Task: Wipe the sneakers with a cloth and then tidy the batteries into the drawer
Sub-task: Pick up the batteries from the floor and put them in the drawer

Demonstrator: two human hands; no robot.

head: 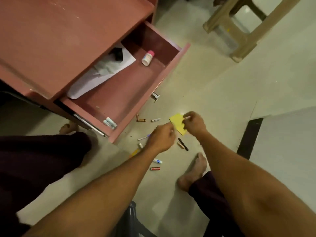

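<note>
The pink drawer (pixel 130 106) stands pulled open, with two white batteries (pixel 110 123) lying in its near corner. Several batteries are scattered on the floor: a gold one (pixel 141 120), a white one (pixel 155 119), a red one (pixel 155 168) and a blue-white one (pixel 157 161). My right hand (pixel 194 124) pinches a small white battery (pixel 186 117) above a yellow cloth (pixel 177 123). My left hand (pixel 162 139) hovers close beside it, fingers curled; whether it holds anything is unclear. No sneakers are in view.
Inside the drawer lie a white pill bottle (pixel 147 58) with a pink cap and white papers (pixel 102 74). A beige plastic stool (pixel 239 28) stands at the far right. My bare foot (pixel 193 171) rests near the batteries. A dark strip (pixel 249 137) lies on the floor.
</note>
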